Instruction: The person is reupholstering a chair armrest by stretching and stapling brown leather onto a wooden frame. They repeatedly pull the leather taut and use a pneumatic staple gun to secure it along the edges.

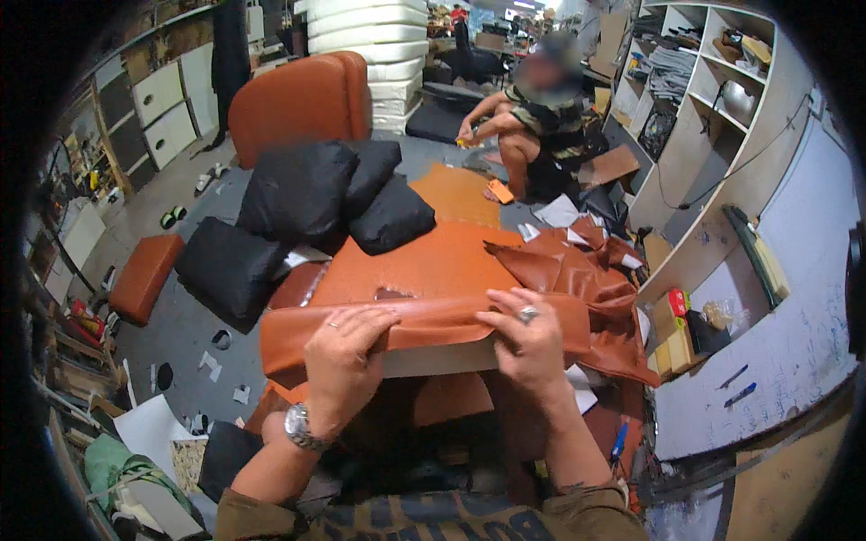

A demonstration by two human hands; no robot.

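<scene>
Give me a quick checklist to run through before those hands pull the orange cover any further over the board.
1. Left hand on the folded edge of the orange cover: ok.
2. Right hand on the same edge, fingers curled over it: ok.
3. Pale board showing under the fold between the hands: ok.
4. Cover lying flat: not ok, it bunches in folds at the right.
5. Surface sound: not ok, a small tear shows.
6. Black cushions off the cover: cannot tell, they sit at its far edge.
</scene>
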